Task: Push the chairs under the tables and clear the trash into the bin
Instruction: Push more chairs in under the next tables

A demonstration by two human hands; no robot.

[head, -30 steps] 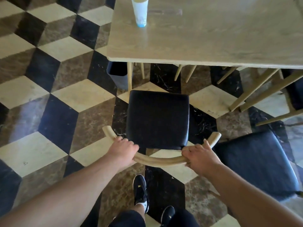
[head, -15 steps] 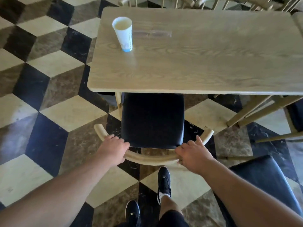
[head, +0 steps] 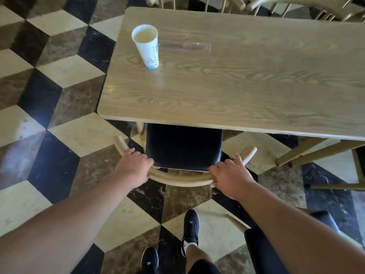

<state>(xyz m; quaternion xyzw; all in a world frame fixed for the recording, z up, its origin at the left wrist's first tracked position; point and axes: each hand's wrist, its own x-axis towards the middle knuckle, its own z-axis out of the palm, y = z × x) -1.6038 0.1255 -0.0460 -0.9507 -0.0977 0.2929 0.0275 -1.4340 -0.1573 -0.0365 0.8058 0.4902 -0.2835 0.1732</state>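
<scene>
A chair with a black padded seat and a curved pale wooden backrest stands at the near edge of the wooden table, its front part hidden under the tabletop. My left hand grips the backrest's left side. My right hand grips its right side. On the table's left part stands a white paper cup with blue print at its base, and a clear plastic wrapper lies just right of the cup.
A second black-seated chair stands at the lower right, away from the table. More wooden chair backs line the table's far side. Table legs slant down at the right. My feet stand on a checkered stone floor.
The chair has slid forward under the table with both hands on its backrest; more of the seat is now hidden by the tabletop, and I have stepped closer.
</scene>
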